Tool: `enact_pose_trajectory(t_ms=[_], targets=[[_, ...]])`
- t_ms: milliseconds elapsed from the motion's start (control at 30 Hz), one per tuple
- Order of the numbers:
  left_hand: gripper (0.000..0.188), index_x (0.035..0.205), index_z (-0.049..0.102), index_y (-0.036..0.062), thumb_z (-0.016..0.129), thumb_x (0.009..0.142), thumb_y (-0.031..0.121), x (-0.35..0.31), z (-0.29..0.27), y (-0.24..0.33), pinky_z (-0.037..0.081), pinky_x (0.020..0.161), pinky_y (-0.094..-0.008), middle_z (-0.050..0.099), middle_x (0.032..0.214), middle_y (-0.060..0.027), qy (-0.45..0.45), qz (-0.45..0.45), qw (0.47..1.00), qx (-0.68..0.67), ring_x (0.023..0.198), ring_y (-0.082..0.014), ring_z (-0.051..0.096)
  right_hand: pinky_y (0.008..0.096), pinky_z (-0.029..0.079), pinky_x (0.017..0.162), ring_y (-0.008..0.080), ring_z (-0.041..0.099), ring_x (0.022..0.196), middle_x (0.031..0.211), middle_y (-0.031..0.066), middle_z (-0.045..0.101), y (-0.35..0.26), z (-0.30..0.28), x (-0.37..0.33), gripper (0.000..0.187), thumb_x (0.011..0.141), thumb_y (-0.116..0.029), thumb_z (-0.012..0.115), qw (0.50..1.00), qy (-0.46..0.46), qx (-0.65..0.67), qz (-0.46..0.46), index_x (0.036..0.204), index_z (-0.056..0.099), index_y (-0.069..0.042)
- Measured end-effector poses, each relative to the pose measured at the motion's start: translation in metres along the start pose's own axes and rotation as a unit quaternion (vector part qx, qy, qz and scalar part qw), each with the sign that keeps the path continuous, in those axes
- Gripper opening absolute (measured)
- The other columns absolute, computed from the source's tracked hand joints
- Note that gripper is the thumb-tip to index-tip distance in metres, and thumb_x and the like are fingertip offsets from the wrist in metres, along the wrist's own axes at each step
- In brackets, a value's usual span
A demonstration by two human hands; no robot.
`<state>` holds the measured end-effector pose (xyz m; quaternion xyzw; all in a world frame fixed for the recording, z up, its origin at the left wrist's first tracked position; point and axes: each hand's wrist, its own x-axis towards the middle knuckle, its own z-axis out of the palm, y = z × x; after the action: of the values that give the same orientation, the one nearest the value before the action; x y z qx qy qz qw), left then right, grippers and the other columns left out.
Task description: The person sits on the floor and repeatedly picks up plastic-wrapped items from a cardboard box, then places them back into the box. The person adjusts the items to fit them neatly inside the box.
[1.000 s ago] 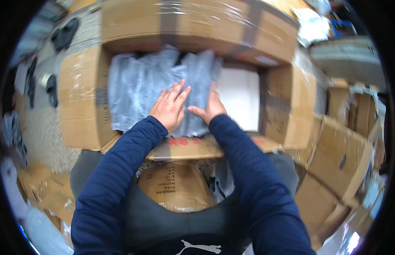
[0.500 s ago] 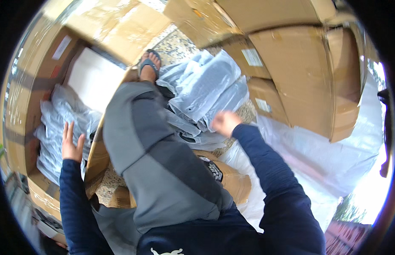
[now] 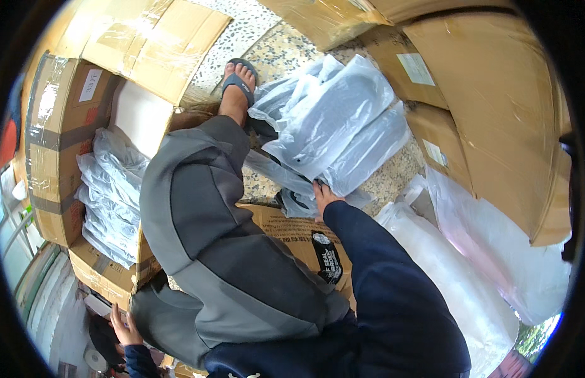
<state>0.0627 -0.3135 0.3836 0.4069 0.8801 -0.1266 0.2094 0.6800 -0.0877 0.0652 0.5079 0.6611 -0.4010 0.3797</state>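
Several dark items in clear plastic bags [image 3: 333,126] lie in a stack on the floor, their exact kind hidden by the cloudy film. My right hand [image 3: 327,200] is at the near edge of this stack, its fingers closed on a plastic bag there. At the lower left, my left hand [image 3: 124,326] holds nothing; its fingers are apart, close to the bottom corner of an open carton [image 3: 103,271]. More plastic-bagged items [image 3: 110,195] fill that carton beside a white panel [image 3: 138,116].
Big brown cartons [image 3: 494,101] stand on the right. White plastic-wrapped bundles [image 3: 456,283] lie below them. My sandalled foot [image 3: 237,85] stands between the carton and the stack. A flattened brown carton [image 3: 286,233] lies under my bent leg.
My left hand has moved from above the bagged items in the carton down toward its lower corner. My right hand has come onto the floor stack's near edge. The view has shifted.
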Motion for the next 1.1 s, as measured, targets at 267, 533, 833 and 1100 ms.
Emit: enact_pose_trajectory(t_ms=[267,533,833,1100], targets=[[0.045,0.132,0.053,-0.0044,0.047,0.103,0.029,-0.065,0.050,-0.016,0.036,0.108,-0.0387,0.056,0.132,-0.0208,0.107,-0.117,0.986,-0.041,0.123,-0.0327,0.052,0.0537,0.038,0.099,0.0374,0.046,0.122,0.140,0.0227,0.040,-0.016,0.029,0.031,0.105,0.071,-0.028,0.081,0.980,0.046,-0.134,-0.137,0.155,0.020,-0.010],[0.044,0.130,0.055,-0.0044,0.046,0.103,0.029,-0.058,0.041,-0.009,0.037,0.106,-0.0383,0.057,0.129,-0.0189,0.105,-0.118,0.985,-0.068,0.121,-0.0305,0.052,0.0573,0.037,0.097,0.0371,0.040,0.128,0.143,0.0197,0.038,-0.020,0.039,0.006,0.093,0.079,-0.015,0.068,0.992,0.106,-0.030,-0.054,0.155,0.015,-0.006],[0.040,0.127,0.055,-0.0060,0.047,0.101,0.023,-0.056,0.042,-0.001,0.036,0.108,-0.0402,0.056,0.129,-0.0204,0.119,-0.123,0.982,-0.076,0.123,-0.0333,0.051,0.0534,0.041,0.101,0.0469,0.050,0.119,0.143,0.0241,0.037,-0.054,0.002,0.041,0.084,0.079,-0.020,0.071,0.996,0.043,0.024,0.080,0.149,0.024,-0.013],[0.034,0.120,0.059,-0.0026,0.060,0.087,0.008,-0.034,0.034,0.037,0.038,0.107,-0.0423,0.052,0.134,-0.0212,0.180,-0.049,0.975,-0.123,0.123,-0.0363,0.051,0.0551,0.052,0.085,0.0482,0.059,0.103,0.126,0.0242,0.042,-0.041,-0.074,-0.116,0.079,0.066,-0.026,0.085,0.997,0.055,-0.039,-0.046,0.131,0.041,-0.014]])
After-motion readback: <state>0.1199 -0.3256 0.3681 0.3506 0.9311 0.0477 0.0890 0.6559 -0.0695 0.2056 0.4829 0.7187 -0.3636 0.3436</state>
